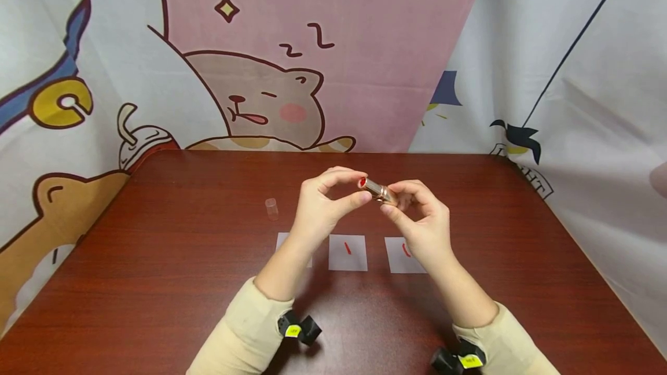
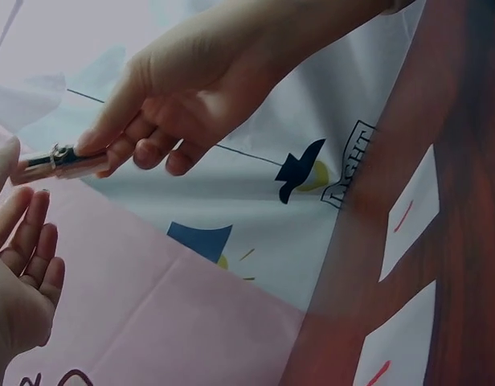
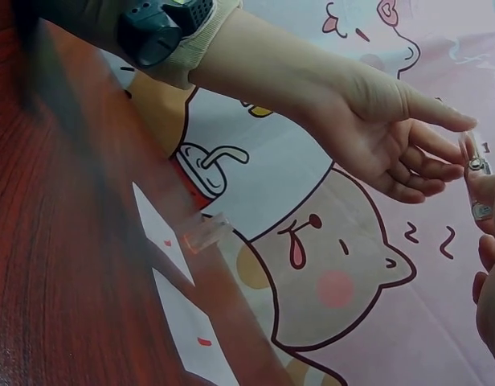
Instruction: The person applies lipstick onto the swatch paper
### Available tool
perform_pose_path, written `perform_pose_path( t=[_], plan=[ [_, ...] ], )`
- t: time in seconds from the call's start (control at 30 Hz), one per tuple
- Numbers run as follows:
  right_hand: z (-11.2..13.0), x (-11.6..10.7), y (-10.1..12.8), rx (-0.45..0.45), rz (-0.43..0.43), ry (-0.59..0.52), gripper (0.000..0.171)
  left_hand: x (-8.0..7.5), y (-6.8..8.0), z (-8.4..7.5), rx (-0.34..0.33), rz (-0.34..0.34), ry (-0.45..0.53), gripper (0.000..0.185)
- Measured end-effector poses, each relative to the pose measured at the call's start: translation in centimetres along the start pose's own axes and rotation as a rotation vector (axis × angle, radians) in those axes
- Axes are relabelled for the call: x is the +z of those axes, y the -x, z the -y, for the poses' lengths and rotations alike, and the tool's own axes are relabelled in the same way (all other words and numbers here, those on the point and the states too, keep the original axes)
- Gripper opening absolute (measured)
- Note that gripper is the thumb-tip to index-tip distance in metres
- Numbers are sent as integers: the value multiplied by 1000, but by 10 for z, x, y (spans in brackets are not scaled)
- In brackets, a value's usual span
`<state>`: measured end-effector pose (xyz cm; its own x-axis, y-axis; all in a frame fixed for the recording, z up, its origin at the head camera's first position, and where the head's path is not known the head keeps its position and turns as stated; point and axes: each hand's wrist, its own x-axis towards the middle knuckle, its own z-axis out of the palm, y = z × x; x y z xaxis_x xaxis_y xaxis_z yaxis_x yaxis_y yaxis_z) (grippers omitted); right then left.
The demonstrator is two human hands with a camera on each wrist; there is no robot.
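Note:
A lipstick [image 1: 374,188] in a shiny gold tube is held in the air above the table, tilted, its red end toward the left. My left hand [image 1: 325,201] pinches the tube's red end between thumb and forefinger. At the other end, my right hand [image 1: 424,219] grips the base with thumb and fingers. In the left wrist view the lipstick [image 2: 59,163] spans the space between both hands. The right wrist view shows the left hand [image 3: 376,121] with its thumb at the tube's top, and part of the right hand [image 3: 492,233] at the edge.
On the brown table [image 1: 182,247] a clear cap [image 1: 271,208] stands left of the hands. Three white papers lie in a row below: the middle paper [image 1: 347,262] and right paper [image 1: 398,262] bear red strokes; my left arm partly covers the left paper [image 1: 282,239]. Printed cloth [image 1: 375,45] hangs behind.

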<state>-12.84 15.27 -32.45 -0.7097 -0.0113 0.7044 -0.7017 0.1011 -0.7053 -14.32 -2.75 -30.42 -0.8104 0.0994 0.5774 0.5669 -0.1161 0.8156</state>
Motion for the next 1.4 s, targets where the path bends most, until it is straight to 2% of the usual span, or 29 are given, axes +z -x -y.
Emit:
perform_pose_path(
  t=[0.17,0.3,0.6,0.8,1.17,1.33,1.4],
  plan=[
    [0,-1,-1,-3,-22,-8,31,-12,-5,-2,42,22,-2,27],
    [0,-1,-1,5,-23,-9,31,-28,-10,-2,54,4,2,29],
    [0,-2,-1,10,-23,-20,28,-69,-15,3,-42,-48,-1,34],
    [1,-2,0,8,-23,-22,29,-98,-17,13,-123,-54,-59,34],
    [-1,-2,0,17,-12,-26,28,-141,-12,35,-244,-10,-229,40],
    [-1,-1,0,22,-5,-86,28,-158,-7,48,-283,29,-241,41],
    [-1,-1,0,22,-4,-79,28,-163,-5,53,-306,41,-243,41]
  ],
)
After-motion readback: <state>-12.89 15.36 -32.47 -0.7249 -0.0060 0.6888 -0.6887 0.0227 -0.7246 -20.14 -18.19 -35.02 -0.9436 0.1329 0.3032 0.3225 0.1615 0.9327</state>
